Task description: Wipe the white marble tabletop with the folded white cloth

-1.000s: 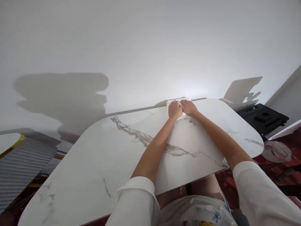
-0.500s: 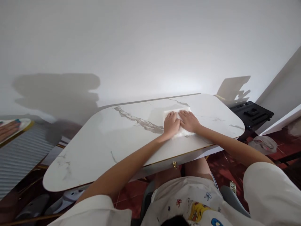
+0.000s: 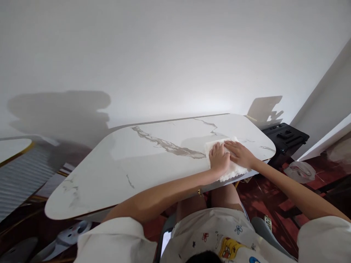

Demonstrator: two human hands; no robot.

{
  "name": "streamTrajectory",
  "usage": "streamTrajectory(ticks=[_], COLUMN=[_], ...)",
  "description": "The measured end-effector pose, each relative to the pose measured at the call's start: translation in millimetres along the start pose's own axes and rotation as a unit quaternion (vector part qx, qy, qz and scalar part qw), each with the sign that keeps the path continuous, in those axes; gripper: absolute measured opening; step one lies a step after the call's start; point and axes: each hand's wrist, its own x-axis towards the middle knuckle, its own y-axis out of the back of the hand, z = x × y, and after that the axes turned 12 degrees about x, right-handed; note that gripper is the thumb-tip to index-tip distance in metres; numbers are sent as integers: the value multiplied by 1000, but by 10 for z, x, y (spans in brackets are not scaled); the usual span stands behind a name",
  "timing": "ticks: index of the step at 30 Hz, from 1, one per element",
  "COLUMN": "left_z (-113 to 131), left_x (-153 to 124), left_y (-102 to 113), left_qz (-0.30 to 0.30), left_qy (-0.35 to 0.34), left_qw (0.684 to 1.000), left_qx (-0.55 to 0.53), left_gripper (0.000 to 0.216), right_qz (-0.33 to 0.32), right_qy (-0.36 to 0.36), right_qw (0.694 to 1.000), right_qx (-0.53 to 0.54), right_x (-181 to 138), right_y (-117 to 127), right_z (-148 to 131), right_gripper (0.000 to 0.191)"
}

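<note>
Both hands press down on a thin white wiping cloth [image 3: 233, 172] with a wavy edge, spread near the right front edge of the marble-patterned table [image 3: 153, 168]. My left hand [image 3: 219, 160] lies on the cloth's left half with its fingers stretched forward. Beside it, my right hand [image 3: 240, 153] rests flat on the upper right part, fingers pointing to the left. The two hands touch at the thumbs. Part of the cloth is hidden beneath them, and its near edge reaches the table's rim.
A white wall [image 3: 164, 65] rises behind the table. To the right are a black hard case [image 3: 286, 137] and a clear plastic bag [image 3: 300, 171] on the red tiled floor. At left stands another white-topped piece of furniture with ribbed sides [image 3: 30, 175]. A small gold knob [image 3: 199, 191] protrudes from the table front.
Both hands have slid the cloth to the right and towards me, from the table's middle right to its front edge. The camera view has shifted slightly.
</note>
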Motion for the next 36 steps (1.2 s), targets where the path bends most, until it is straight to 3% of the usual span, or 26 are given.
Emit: streamTrajectory(ticks=[5, 8, 18, 24, 30, 36], left_z=[287, 333, -99, -272, -334, -295], left_x=[373, 711, 1865, 2390, 2623, 2456], left_y=[-30, -40, -48, -53, -28, -8], left_qz=[-39, -40, 97, 132, 136, 131], left_qy=[18, 12, -55, -69, -76, -84], left_qw=[999, 999, 990, 978, 974, 969], left_qx=[-6, 6, 85, 146, 167, 193], left_gripper=[54, 53, 35, 32, 31, 32], right_qz=[5, 28, 58, 50, 59, 50], right_qy=[34, 38, -8, -37, -52, -37], right_qw=[999, 999, 998, 998, 997, 996], right_qx=[23, 25, -4, 10, -17, -65], right_x=[208, 435, 1595, 2130, 2326, 2203], right_y=[155, 180, 42, 6, -25, -43], right_z=[533, 824, 1239, 1426, 1459, 1353], right_gripper=[53, 51, 49, 51, 49, 48])
